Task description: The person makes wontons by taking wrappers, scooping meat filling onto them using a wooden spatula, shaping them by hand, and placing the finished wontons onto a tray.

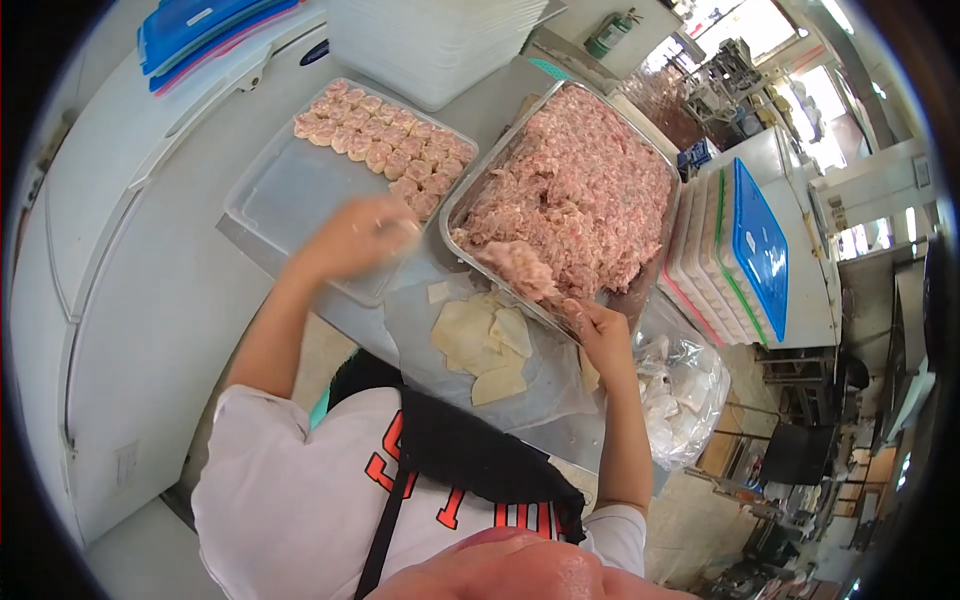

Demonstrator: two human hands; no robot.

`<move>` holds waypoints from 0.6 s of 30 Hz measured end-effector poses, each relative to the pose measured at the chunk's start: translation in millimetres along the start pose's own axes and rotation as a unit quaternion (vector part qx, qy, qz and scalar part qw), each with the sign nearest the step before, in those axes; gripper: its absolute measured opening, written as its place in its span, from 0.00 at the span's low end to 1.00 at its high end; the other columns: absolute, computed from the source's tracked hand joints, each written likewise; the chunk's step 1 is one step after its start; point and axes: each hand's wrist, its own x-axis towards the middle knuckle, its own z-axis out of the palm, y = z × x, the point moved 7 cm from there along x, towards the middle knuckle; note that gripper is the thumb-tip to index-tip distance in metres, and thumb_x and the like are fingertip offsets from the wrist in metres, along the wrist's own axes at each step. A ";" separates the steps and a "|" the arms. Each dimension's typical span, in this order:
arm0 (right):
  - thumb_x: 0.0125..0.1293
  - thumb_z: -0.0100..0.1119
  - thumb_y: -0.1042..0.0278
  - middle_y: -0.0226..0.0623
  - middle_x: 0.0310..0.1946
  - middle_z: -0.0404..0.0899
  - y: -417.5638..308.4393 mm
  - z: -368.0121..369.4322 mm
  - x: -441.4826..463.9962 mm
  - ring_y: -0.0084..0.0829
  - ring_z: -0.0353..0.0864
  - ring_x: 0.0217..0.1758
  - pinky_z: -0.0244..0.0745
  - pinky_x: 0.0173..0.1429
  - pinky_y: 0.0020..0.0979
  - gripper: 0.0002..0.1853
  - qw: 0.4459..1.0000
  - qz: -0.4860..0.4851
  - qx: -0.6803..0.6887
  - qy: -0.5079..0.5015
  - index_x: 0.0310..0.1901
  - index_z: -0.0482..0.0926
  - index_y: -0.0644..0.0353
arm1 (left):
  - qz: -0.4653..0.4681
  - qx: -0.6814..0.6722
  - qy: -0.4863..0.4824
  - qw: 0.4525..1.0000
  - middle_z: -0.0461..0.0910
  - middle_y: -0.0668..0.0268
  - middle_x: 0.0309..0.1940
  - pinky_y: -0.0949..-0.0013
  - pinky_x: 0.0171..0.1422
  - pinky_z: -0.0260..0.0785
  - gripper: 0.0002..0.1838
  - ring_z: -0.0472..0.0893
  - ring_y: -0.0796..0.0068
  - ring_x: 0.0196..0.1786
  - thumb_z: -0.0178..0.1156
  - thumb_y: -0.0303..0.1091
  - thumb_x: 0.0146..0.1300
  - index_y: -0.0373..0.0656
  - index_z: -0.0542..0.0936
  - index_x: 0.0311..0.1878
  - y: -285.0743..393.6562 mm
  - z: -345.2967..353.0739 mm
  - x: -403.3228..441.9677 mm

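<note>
My left hand [362,238] is smeared by motion over the near right part of a clear plastic tray [285,195]; its fingers and anything in them are unclear. Rows of small meat-filled dumplings [375,135] sit along the tray's far and right side. My right hand [600,335] is closed at the near edge of a metal pan [452,205] full of ground meat [600,160], gripping something I cannot make out. A pale clump of meat [520,268] lies just beyond its fingers. Thin dough wrappers [475,335] lie in a loose pile between my hands.
Stacked clear containers [430,45] stand behind the tray. Right of the pan are stacked filled boxes with a blue lid [757,250] and a clear plastic bag [685,400]. A white freezer [130,260] is at left, with blue lids [205,30] on top.
</note>
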 end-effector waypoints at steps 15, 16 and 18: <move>0.69 0.54 0.53 0.44 0.24 0.79 -56.8 7.3 4.6 0.47 0.81 0.31 0.75 0.37 0.42 0.16 0.936 -0.087 -0.340 -0.013 0.37 0.83 0.57 | -0.099 0.202 -0.024 0.974 0.80 0.59 0.31 0.61 0.45 0.70 0.10 0.79 0.63 0.38 0.58 0.38 0.55 0.42 0.80 0.35 -114.2 -50.1 55.6; 0.69 0.54 0.53 0.45 0.24 0.80 -53.3 6.9 3.6 0.48 0.81 0.30 0.76 0.37 0.42 0.16 0.946 -0.077 -0.316 -0.015 0.36 0.83 0.57 | -0.085 0.178 0.005 0.980 0.80 0.60 0.31 0.61 0.45 0.70 0.10 0.80 0.63 0.38 0.58 0.37 0.55 0.42 0.80 0.36 -112.7 -53.9 55.5; 0.69 0.55 0.53 0.44 0.24 0.80 -35.2 4.6 2.5 0.46 0.81 0.28 0.76 0.35 0.40 0.16 0.975 -0.061 -0.215 -0.012 0.36 0.84 0.58 | -0.054 0.128 0.063 0.988 0.81 0.62 0.32 0.61 0.44 0.70 0.09 0.80 0.64 0.39 0.59 0.36 0.56 0.43 0.81 0.36 -108.6 -61.9 56.6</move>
